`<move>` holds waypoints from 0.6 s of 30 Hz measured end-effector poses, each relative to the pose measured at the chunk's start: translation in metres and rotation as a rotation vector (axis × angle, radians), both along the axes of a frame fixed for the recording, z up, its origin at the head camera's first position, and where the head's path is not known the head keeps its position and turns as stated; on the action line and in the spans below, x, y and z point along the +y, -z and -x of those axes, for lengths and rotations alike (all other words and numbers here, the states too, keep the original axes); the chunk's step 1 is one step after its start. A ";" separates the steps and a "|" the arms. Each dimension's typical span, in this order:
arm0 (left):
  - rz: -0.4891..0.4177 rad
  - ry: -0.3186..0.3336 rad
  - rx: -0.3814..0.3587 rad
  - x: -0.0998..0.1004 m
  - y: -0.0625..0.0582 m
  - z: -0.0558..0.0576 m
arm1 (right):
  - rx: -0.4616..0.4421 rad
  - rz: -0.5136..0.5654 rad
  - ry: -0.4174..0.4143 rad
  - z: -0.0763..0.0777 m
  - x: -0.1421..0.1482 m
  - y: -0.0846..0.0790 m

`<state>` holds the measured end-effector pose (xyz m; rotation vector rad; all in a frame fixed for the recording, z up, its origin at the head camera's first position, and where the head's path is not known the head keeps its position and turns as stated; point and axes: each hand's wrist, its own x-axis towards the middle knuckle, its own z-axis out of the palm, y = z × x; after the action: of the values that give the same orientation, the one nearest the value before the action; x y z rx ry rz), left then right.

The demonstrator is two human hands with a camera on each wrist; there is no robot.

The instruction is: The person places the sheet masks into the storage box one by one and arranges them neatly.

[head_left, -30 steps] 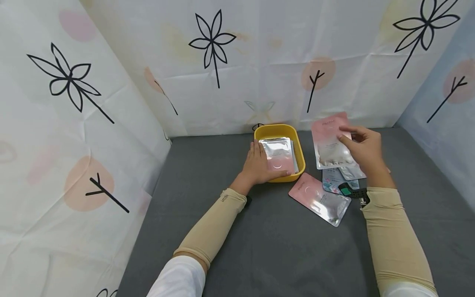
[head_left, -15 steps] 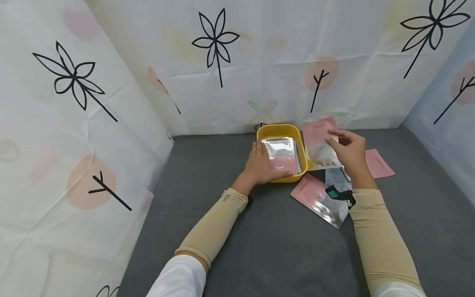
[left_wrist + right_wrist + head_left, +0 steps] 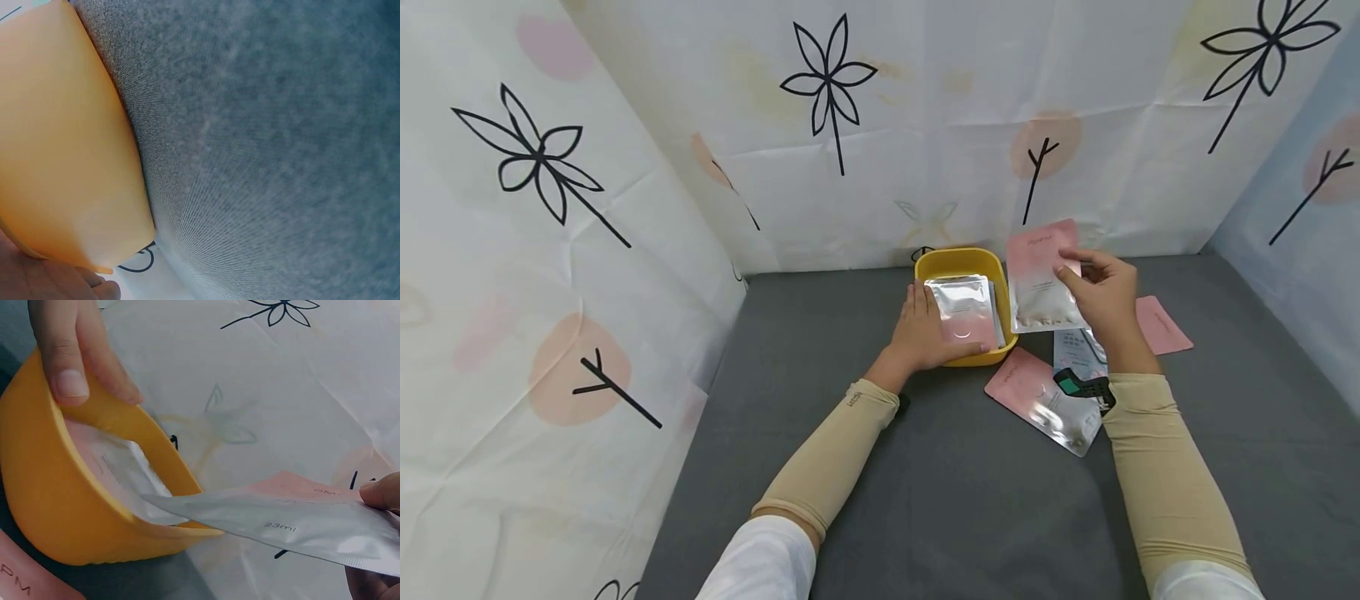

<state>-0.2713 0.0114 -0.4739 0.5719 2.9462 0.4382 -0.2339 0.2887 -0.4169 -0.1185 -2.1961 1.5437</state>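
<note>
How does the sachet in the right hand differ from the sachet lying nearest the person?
The held sachet is raised in the right hand; the nearest sachet lies on the table. In the head view, the held sachet's pink end points up, the nearest sachet's towards the upper left. Both fade from pink to silver.

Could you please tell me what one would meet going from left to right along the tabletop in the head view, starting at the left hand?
Left hand, yellow tub, raised pink-and-silver sachet, right hand, partly hidden pink sachet.
</note>
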 end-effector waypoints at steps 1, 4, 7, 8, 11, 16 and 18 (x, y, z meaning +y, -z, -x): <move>0.003 -0.002 -0.003 -0.001 0.000 0.000 | -0.005 -0.005 -0.005 0.000 -0.002 0.001; 0.000 -0.003 0.003 -0.002 0.000 -0.001 | -0.032 -0.016 -0.025 0.002 -0.005 0.006; -0.006 -0.003 0.017 -0.002 -0.001 -0.003 | -0.052 -0.020 -0.071 0.004 -0.007 0.012; -0.012 -0.004 0.026 -0.003 -0.001 -0.004 | -0.065 -0.022 -0.097 0.005 -0.007 0.014; -0.017 -0.011 0.039 -0.003 -0.002 -0.005 | -0.115 -0.051 -0.208 0.008 -0.005 0.020; -0.017 -0.014 0.038 -0.002 0.000 -0.004 | -0.201 -0.162 -0.349 0.011 0.000 0.029; -0.024 -0.011 0.044 -0.002 0.000 -0.004 | -0.212 -0.187 -0.358 0.010 0.003 0.032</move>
<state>-0.2669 0.0094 -0.4736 0.5749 2.9909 0.4691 -0.2436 0.2916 -0.4487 0.1886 -2.6305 1.5532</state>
